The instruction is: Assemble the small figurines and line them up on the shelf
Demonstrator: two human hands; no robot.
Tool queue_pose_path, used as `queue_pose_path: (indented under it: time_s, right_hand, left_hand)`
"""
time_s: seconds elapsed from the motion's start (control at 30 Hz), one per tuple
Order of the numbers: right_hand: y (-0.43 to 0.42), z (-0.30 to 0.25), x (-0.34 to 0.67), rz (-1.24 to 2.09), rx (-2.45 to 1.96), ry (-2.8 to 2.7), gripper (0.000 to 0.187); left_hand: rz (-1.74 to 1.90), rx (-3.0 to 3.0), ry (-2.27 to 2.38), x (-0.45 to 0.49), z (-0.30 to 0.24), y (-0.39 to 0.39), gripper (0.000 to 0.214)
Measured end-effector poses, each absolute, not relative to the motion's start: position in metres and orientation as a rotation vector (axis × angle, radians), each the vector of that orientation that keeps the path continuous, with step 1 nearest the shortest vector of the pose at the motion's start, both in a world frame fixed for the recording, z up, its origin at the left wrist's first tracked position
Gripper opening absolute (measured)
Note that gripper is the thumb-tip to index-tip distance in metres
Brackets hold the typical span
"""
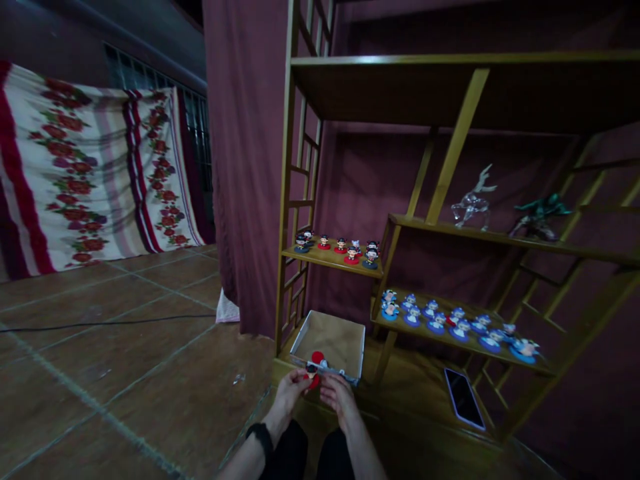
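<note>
My left hand [288, 395] pinches a small figurine [311, 375] with black hair and a round red base. Just right of the figurine is my right hand [340, 393], its fingers loosely bent and a little apart, with nothing plainly held; whether the fingertips touch the base cannot be made out. Beyond both hands a shallow cardboard box [333, 330] sits on the lowest board. Inside its near end lie a red disc [317, 357] and small whitish pieces, partly hidden by the hands and the box's front wall.
Several red- and dark-based figurines [352, 255] stand on the left shelf. Several blue-based figurines [437, 323] line the lower right shelf. Above them are a clear deer figure [473, 207] and a dark green figure [543, 213]. A phone [465, 398] lies at lower right.
</note>
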State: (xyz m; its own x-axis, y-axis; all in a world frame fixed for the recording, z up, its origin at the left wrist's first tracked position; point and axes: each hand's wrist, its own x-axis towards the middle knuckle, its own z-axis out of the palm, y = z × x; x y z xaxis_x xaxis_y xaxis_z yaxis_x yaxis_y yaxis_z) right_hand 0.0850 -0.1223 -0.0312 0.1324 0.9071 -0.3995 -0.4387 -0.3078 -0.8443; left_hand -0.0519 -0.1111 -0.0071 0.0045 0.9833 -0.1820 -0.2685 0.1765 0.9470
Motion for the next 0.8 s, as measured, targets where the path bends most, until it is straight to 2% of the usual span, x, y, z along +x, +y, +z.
queue_pose_path:
  time_s: [0.13,0.37,0.47,0.6,0.8]
  right_hand:
    - [-0.12,-0.031,0.089,1.478,-1.282,-0.537,0.026]
    - [-0.125,-0.03,0.088,1.497,-1.226,-0.587,0.024]
    - [-0.126,-0.032,0.088,1.487,-1.225,-0.599,0.027]
    - [-0.128,-0.036,0.091,1.485,-1.205,-0.612,0.032]
    - [-0.13,-0.037,0.097,1.466,-1.19,-0.601,0.036]
  left_hand:
    - [1.211,0.979,0.976,-0.061,0.055,-0.096,0.034]
    - [1.398,1.252,0.751,-0.06,0.253,-0.054,0.031]
    - [1.43,1.391,0.775,-0.048,0.307,-0.03,0.027]
    - [1.355,1.571,1.09,-0.028,0.33,-0.001,0.018]
    - [1.151,1.777,1.472,-0.017,0.324,0.028,0.008]
